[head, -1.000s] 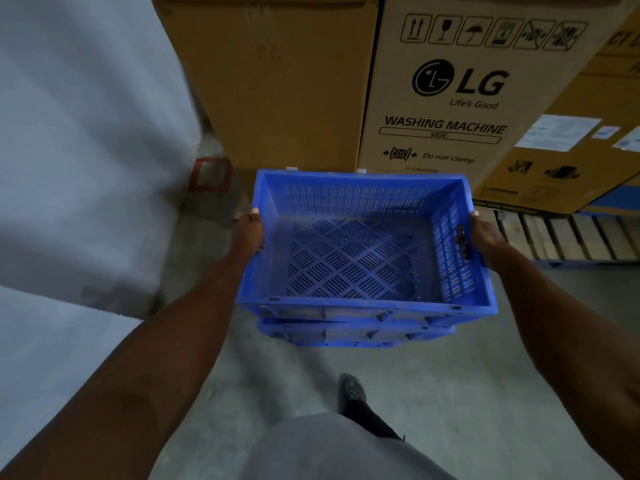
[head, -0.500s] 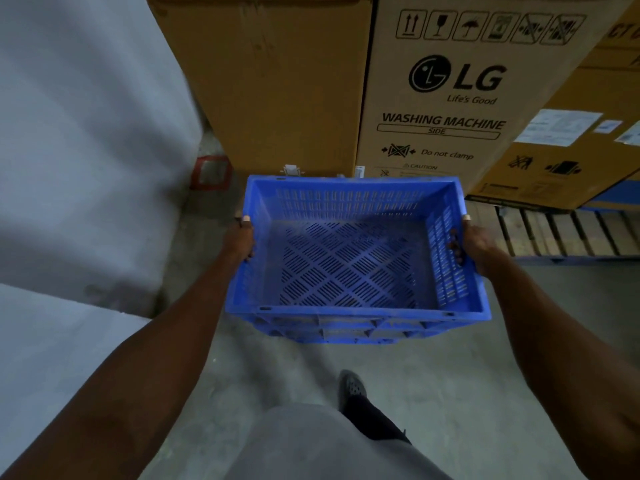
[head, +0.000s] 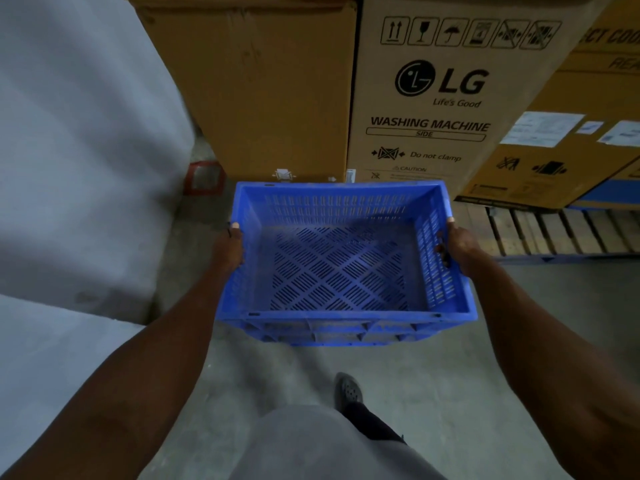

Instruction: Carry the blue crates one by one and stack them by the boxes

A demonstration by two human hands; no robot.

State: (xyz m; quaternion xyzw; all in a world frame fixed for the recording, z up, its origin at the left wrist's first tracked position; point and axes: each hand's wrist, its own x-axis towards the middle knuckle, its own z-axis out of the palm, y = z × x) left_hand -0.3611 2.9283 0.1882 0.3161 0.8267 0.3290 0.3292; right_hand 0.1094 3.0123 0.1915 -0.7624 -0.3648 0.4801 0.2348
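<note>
A grey concrete floor (head: 450, 393) runs up to a row of tall cardboard boxes: a plain brown box (head: 263, 84) on the left and a washing machine box (head: 429, 98) beside it, with further labelled cartons to the right standing on a wooden pallet (head: 561, 230). A pale wall (head: 76, 140) fills the left side, and a small red frame (head: 204, 177) sits at its foot.

The blue crate (head: 346, 265) is held level in front of the boxes, its far rim close to their bases. The left hand (head: 229, 249) grips the crate's left wall and the right hand (head: 457, 245) grips the right wall, fingers curled through the handle slot. Whether the crate rests on another crate beneath cannot be told; only ribbed blue plastic shows under its near rim. One dark shoe (head: 348, 389) shows; the other foot is hidden.

Against the frame a second ago, the crate sits lower and nearer the boxes.
</note>
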